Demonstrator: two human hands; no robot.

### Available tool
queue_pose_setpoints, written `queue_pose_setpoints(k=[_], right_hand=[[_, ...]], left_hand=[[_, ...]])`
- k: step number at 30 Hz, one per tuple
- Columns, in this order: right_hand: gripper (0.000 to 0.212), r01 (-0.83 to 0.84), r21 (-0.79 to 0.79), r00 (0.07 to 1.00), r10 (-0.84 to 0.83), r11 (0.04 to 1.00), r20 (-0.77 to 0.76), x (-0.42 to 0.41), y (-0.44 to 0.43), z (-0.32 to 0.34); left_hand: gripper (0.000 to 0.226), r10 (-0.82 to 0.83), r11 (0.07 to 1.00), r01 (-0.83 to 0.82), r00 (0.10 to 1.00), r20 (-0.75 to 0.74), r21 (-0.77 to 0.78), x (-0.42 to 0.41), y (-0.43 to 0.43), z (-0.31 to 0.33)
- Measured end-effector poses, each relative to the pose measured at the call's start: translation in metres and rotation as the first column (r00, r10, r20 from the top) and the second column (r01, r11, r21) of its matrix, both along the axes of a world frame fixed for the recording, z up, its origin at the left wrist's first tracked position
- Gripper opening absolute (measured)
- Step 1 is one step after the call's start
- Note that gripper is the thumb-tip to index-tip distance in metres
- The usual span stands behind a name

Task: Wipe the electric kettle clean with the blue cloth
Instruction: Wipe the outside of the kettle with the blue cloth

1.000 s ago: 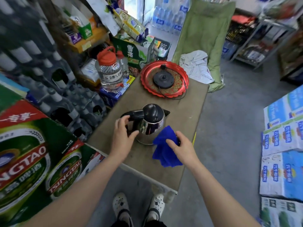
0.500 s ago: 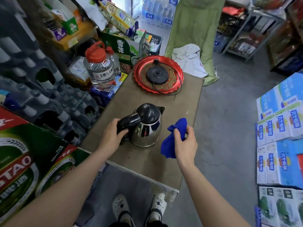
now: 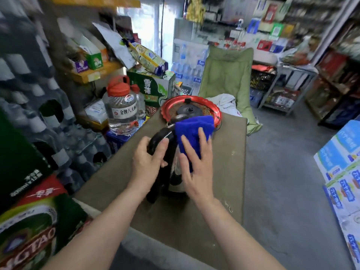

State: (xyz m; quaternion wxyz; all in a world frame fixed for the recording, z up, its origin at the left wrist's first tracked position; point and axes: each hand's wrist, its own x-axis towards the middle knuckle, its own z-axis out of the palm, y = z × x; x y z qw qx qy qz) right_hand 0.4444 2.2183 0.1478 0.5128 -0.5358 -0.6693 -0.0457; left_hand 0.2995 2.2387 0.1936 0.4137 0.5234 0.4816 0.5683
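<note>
Cluttered shop, brown table (image 3: 229, 172): kettle (image 3: 175, 172) mid-table, red tray (image 3: 167, 108) at 12 o'clock; left hand (image 3: 150, 160) curled shut around handle, right hand (image 3: 194, 162) with fingers spread flat pressing blue cloth (image 3: 192, 131) on body; best brace firmly, wipe downward.

cluttered shop, grey concrete floor (image 3: 282, 172), brown rectangular table (image 3: 229, 172), green padded folding chair (image 3: 226, 78) behind it, metal shelving rack (image 3: 288, 82) at right, daylight through bright doorway (image 3: 150, 26).
</note>
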Motion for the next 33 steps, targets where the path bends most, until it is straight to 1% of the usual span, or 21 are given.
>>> queue_pose_setpoints(k=[2,3,4,6,9,11,13,14,17,19,20,21,22,24,25,26,28,29,31,33], right_hand=[[0.035,0.058,0.110,0.975,-0.080,0.992,0.205,-0.004,-0.003,-0.020],[0.031,0.107,0.153,0.958,-0.143,0.982,0.247,-0.008,-0.008,-0.030],[0.029,0.152,0.182,0.949,-0.195,0.971,0.248,-0.011,-0.015,-0.039],[0.032,0.221,0.226,0.941,-0.269,0.949,0.206,-0.019,-0.031,-0.039],[0.043,0.286,0.286,0.936,-0.331,0.914,0.121,-0.027,-0.046,0.008],[0.053,0.278,0.310,0.948,-0.312,0.909,0.065,-0.028,-0.056,0.050],[0.064,0.227,0.267,0.963,-0.257,0.936,0.081,-0.030,-0.068,0.078],[0.065,0.199,0.253,0.968,-0.230,0.947,0.099,-0.032,-0.076,0.082],[0.061,0.162,0.259,0.957,-0.215,0.952,0.194,-0.043,-0.111,0.054],[0.055,0.156,0.277,0.926,-0.238,0.948,0.293,-0.048,-0.130,0.031],[0.052,0.150,0.273,0.917,-0.237,0.950,0.321,-0.046,-0.133,0.031],[0.050,0.138,0.273,0.923,-0.224,0.952,0.312,-0.043,-0.131,0.041],[0.049,0.142,0.270,0.943,-0.213,0.952,0.257,-0.041,-0.128,0.057],[0.048,0.166,0.188,0.983,-0.177,0.968,0.045,-0.037,-0.126,0.095],[0.048,0.169,0.147,0.985,-0.166,0.975,-0.038,-0.035,-0.125,0.112],[0.049,0.170,0.129,0.984,-0.162,0.977,-0.070,-0.033,-0.125,0.122],[0.049,0.185,0.174,0.980,-0.194,0.967,0.038,-0.034,-0.133,0.121],[0.049,0.184,0.235,0.966,-0.220,0.954,0.137,-0.035,-0.138,0.109],[0.047,0.160,0.331,0.907,-0.271,0.930,0.323,-0.038,-0.147,0.069],[0.045,0.110,0.354,0.844,-0.275,0.929,0.461,-0.033,-0.150,0.037]], left_hand=[[0.051,0.028,0.999,-0.033,0.992,0.125,0.033,0.000,0.008,-0.003],[0.047,0.025,0.998,-0.035,0.984,0.179,0.052,-0.001,0.010,-0.004],[0.044,0.009,0.997,-0.024,0.977,0.215,0.070,-0.002,0.007,-0.002],[0.041,-0.043,0.993,0.017,0.973,0.226,0.116,-0.003,-0.007,0.005],[0.037,-0.063,0.992,0.030,0.962,0.266,0.124,-0.010,-0.038,0.024],[0.037,-0.101,0.989,0.061,0.946,0.309,0.135,-0.015,-0.058,0.042],[0.039,-0.144,0.978,0.089,0.944,0.298,0.189,-0.019,-0.076,0.059],[0.039,-0.151,0.972,0.091,0.948,0.280,0.218,-0.021,-0.083,0.067],[0.038,-0.144,0.965,0.079,0.956,0.255,0.251,-0.026,-0.101,0.082],[0.039,-0.155,0.966,0.095,0.958,0.242,0.240,-0.027,-0.112,0.082],[0.040,-0.163,0.967,0.106,0.956,0.243,0.230,-0.027,-0.119,0.082],[0.040,-0.167,0.969,0.111,0.952,0.256,0.222,-0.027,-0.124,0.081],[0.040,-0.165,0.972,0.108,0.947,0.275,0.209,-0.026,-0.129,0.081],[0.041,-0.153,0.977,0.101,0.946,0.286,0.188,-0.027,-0.138,0.085],[0.041,-0.154,0.977,0.103,0.947,0.282,0.187,-0.027,-0.141,0.088],[0.041,-0.152,0.977,0.101,0.948,0.280,0.189,-0.027,-0.145,0.091],[0.039,-0.138,0.978,0.084,0.947,0.291,0.189,-0.027,-0.148,0.097],[0.039,-0.131,0.979,0.076,0.945,0.299,0.188,-0.026,-0.149,0.099],[0.041,-0.118,0.981,0.065,0.947,0.298,0.181,-0.027,-0.147,0.100],[0.043,-0.107,0.985,0.063,0.953,0.282,0.162,-0.027,-0.145,0.094]])
